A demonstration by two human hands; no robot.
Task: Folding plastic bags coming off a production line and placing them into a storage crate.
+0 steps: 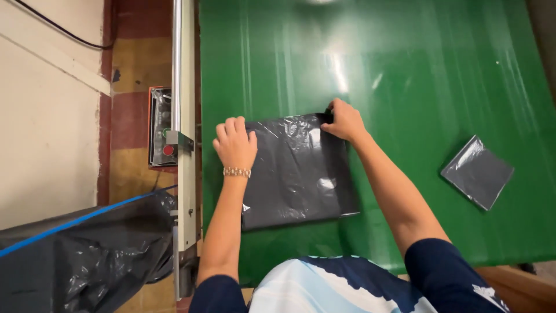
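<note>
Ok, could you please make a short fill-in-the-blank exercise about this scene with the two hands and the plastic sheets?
1. The table has a smooth ____ surface.
2. Both hands rest on the large folded black plastic sheet; the left hand wears a beaded ____ at the wrist.
3. The right hand grips the sheet's far ____ corner.
4. The small folded grey plastic square lies to the ____ of the sheet.

Missing words: green; bracelet; right; right

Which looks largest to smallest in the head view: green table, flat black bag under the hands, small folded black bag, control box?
1. green table
2. flat black bag
3. small folded black bag and control box: look alike, unranked.
</note>
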